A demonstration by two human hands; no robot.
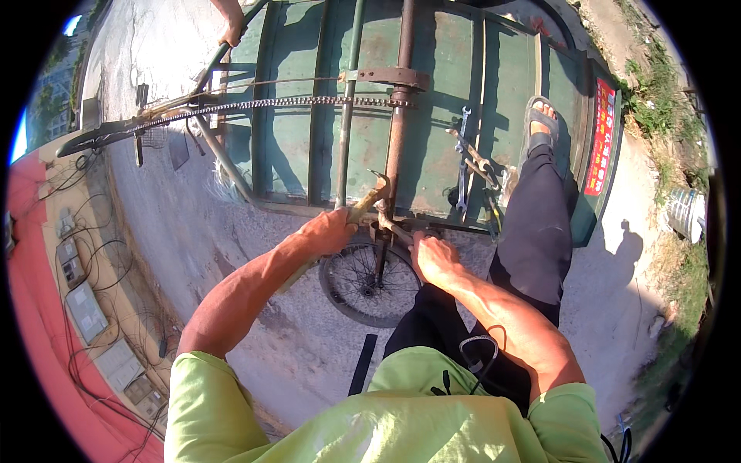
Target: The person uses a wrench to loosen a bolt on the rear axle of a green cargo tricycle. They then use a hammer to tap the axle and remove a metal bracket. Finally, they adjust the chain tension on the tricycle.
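Note:
My left hand (328, 230) is closed on a long yellowish tool handle (359, 210), whose curved head lies against the rusty shaft (400, 131). My right hand (434, 257) is closed on a short rusty metal tool (390, 222) that meets the shaft beside it. Just below both is a spoked wheel (346, 282). Right of the shaft, a silver wrench (461, 199) and several rusty hand tools (482, 171) lie on the tipped green cart bed (432, 54). A chain (278, 103) crosses the bed above my hands.
Another person's hand (230, 31) grips the frame at upper left. My sandaled foot (541, 127) rests against the bed at right. Meter boxes (86, 312) and cables line a wall at left. Weeds (656, 104) edge the pale ground (610, 285) at right.

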